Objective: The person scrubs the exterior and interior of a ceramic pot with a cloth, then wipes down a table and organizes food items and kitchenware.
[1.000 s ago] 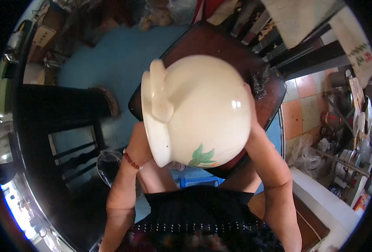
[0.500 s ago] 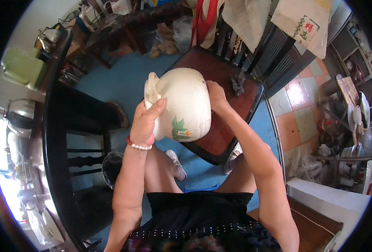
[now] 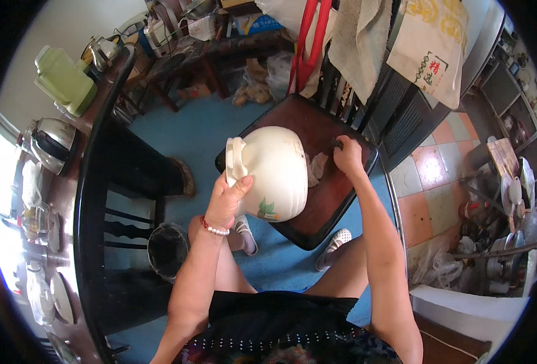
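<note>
Now the right hand (image 3: 348,156) pinches a scourer (image 3: 339,144), off the pot (image 3: 279,170) the left hand (image 3: 224,203) still clasps.

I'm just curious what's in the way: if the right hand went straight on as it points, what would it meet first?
Probably the chair's slatted back, beyond the brown seat. Depth is unclear from this one view, so the right hand might brush the seat first.

Pot (image 3: 277,170) over chair (image 3: 328,205): smooth, glossy, ceramic-looking. Chair seat: smooth, faint sheen. Towel (image 3: 361,48) on chair's back: rough, matt cloth. Left of chair: shiny metal kettle (image 3: 59,130), translucent plastic jug (image 3: 65,80).
</note>
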A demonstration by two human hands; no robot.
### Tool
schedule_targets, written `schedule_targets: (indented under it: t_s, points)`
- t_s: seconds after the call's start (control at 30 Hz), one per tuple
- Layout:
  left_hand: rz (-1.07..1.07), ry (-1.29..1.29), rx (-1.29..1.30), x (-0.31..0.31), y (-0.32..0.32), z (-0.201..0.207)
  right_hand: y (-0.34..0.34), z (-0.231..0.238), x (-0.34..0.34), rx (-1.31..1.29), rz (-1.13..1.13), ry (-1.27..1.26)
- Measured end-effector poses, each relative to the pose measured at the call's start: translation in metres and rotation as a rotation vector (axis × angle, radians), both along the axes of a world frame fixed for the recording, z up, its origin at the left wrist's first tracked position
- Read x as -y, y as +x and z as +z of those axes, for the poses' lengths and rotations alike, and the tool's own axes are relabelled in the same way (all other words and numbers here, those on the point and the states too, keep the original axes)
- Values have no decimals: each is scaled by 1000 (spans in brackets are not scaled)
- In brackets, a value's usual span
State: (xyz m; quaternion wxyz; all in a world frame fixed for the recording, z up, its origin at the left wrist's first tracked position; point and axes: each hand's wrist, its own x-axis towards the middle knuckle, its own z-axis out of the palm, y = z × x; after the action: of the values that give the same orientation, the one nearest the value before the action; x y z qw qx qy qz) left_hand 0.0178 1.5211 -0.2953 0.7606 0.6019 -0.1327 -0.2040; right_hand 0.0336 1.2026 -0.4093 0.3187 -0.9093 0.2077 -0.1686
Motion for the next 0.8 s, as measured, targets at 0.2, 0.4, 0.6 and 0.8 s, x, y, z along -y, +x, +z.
schedule_targets:
  t_s: [0.2,0.4,0.6,0.8]
  points:
    - [2,30,61,-14,-18,-3,-120,123,-143,640,289,-91]
    - [-77,-10,150,-18,-26,-18,-39,124,-109,473,404,57]
    - [-52,20,108,-31,-28,-23,-114,116,-155,610,374,-168]
    - [-85,25,113,-31,-27,-27,-75,115,-132,698,419,-114]
